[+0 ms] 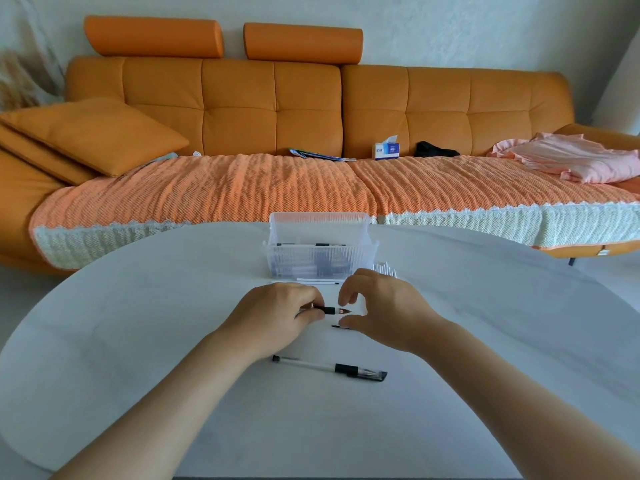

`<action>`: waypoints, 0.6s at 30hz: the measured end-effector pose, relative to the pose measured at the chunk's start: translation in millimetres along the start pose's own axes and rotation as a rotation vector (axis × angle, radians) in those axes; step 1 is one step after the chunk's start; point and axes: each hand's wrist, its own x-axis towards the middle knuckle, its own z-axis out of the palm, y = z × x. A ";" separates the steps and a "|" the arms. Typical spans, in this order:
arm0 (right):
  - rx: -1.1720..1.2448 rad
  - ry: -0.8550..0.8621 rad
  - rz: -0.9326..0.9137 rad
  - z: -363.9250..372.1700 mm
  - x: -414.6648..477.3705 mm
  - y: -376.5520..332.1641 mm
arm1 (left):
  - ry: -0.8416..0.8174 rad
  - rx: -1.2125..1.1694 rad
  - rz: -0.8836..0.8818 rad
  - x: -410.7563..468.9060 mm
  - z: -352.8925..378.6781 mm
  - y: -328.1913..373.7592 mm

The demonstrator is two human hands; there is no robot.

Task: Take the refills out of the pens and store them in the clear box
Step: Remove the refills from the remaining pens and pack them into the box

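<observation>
My left hand grips a clear pen by its barrel just above the table, so that the black grip and bare tip point right. My right hand hovers at the tip with its index finger and thumb curved and apart around it, holding nothing. A small black piece lies on the table under that thumb. A second pen, capped, lies nearer to me. The clear ribbed box stands just beyond my hands with several pens or parts inside. A thin white refill lies along its front.
Several white sticks lie right of the box, partly behind my right hand. The white oval table curves away at its far edge. Behind it stands an orange sofa with a tissue box and pink cloth.
</observation>
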 end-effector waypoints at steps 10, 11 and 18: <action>0.019 -0.016 0.027 -1.4 0.5 -1.3 | -0.003 0.021 0.022 0.8 -0.3 2.8; 0.009 -0.005 0.029 -1.7 0.4 -2.2 | -0.010 0.019 0.021 0.6 0.3 3.3; 0.020 -0.089 0.023 -2.7 -1.1 -2.8 | -0.025 0.040 0.011 0.5 -0.7 4.0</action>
